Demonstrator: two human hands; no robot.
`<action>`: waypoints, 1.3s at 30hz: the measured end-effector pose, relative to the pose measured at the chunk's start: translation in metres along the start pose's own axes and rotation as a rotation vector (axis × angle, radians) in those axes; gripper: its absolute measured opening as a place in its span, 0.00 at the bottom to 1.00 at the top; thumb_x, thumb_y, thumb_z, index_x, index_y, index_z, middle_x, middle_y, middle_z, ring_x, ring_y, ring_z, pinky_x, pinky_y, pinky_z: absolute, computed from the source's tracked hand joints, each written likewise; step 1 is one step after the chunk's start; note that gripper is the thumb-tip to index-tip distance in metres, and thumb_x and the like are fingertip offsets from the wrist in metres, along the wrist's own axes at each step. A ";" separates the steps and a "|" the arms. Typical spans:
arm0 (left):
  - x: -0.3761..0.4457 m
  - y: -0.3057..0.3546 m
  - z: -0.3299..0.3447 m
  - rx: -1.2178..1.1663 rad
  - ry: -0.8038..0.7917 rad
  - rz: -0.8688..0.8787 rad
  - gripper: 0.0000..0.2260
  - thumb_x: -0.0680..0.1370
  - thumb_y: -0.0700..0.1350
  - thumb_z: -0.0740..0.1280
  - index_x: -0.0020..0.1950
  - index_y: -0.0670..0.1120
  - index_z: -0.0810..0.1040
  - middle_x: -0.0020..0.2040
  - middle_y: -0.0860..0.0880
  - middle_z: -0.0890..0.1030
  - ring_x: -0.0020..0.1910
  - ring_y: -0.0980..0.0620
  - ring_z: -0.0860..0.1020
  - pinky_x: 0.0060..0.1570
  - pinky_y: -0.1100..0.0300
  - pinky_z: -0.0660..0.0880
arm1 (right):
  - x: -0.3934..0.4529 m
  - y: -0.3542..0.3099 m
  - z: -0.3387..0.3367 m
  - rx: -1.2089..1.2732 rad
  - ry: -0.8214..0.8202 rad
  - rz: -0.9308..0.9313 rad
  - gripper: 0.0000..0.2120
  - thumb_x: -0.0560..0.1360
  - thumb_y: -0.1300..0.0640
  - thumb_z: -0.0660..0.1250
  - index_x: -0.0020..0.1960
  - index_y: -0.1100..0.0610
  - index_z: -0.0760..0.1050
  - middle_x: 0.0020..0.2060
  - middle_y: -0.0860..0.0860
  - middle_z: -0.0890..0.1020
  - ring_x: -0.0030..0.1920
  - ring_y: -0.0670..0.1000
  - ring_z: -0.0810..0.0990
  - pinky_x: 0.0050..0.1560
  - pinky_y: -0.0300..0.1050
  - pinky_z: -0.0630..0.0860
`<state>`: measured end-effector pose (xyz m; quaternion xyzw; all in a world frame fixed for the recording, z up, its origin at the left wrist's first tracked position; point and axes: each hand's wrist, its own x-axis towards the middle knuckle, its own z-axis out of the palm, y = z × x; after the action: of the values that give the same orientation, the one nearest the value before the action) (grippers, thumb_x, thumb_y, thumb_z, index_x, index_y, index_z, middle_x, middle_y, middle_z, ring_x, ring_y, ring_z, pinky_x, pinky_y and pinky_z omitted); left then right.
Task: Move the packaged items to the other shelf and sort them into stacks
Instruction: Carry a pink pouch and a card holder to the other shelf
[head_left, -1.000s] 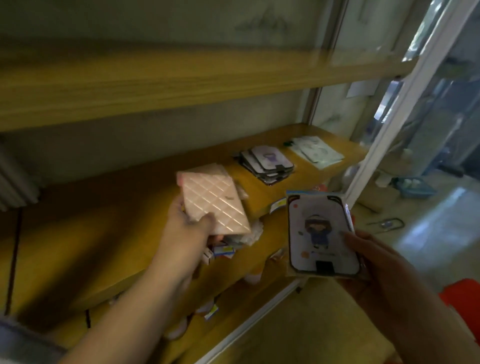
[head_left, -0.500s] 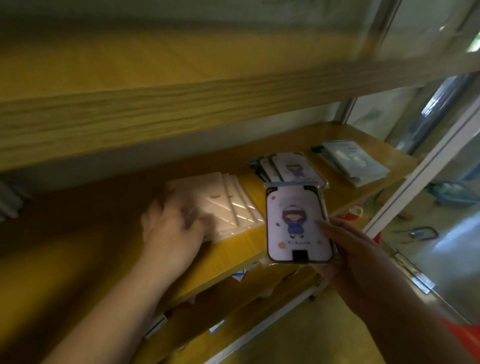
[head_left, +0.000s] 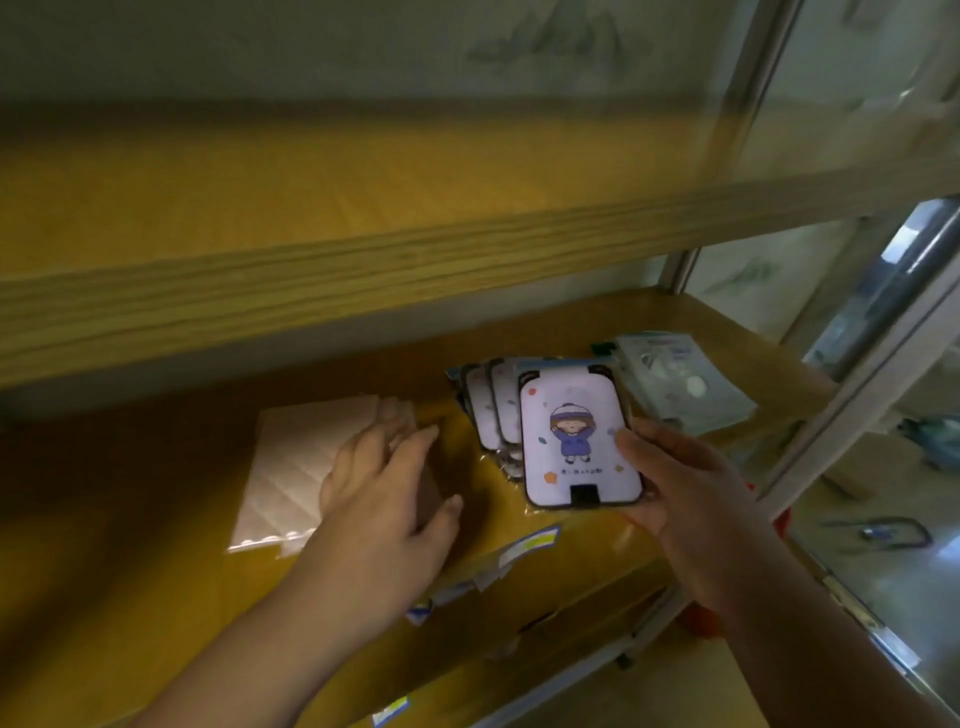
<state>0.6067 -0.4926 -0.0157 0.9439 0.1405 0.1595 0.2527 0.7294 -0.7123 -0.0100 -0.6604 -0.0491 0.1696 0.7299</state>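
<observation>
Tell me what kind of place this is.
Probably a small shop or stockroom: wooden shelves hold sorted stacks of packaged goods, price-type labels line the shelf edge, and a glass door stands at the right.

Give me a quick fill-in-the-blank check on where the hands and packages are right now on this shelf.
1. The right hand holds a package printed with a cartoon ____.
2. That cartoon package is over the fanned stack of ____ packages.
3. The left hand lies with fingers straight on the ____ quilted packages.
4. The pale blue stack lies to the ____ of the fanned stack.

Missing words: girl; matching; pink; right
</observation>
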 end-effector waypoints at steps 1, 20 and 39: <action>0.002 0.005 0.004 0.001 0.015 -0.017 0.30 0.77 0.55 0.68 0.77 0.54 0.63 0.77 0.51 0.62 0.74 0.55 0.53 0.72 0.54 0.55 | 0.012 -0.004 -0.008 -0.027 -0.038 -0.008 0.05 0.78 0.59 0.69 0.52 0.54 0.81 0.42 0.45 0.88 0.43 0.46 0.87 0.38 0.41 0.82; -0.015 0.084 0.039 0.177 0.228 -0.224 0.32 0.75 0.58 0.64 0.77 0.50 0.63 0.74 0.49 0.63 0.74 0.51 0.56 0.70 0.55 0.59 | 0.112 -0.013 0.003 -1.145 -0.187 -0.651 0.23 0.74 0.39 0.67 0.65 0.50 0.74 0.57 0.53 0.78 0.56 0.57 0.78 0.47 0.45 0.68; -0.091 0.060 0.001 0.384 0.347 -0.531 0.29 0.76 0.49 0.70 0.75 0.46 0.68 0.76 0.47 0.67 0.77 0.45 0.61 0.72 0.49 0.62 | 0.026 0.011 0.055 -0.868 -0.714 -0.945 0.16 0.76 0.46 0.62 0.61 0.51 0.75 0.56 0.46 0.78 0.55 0.47 0.77 0.54 0.41 0.74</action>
<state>0.5351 -0.5743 -0.0062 0.8637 0.4487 0.2165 0.0760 0.7355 -0.6518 -0.0178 -0.7029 -0.6262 0.0070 0.3374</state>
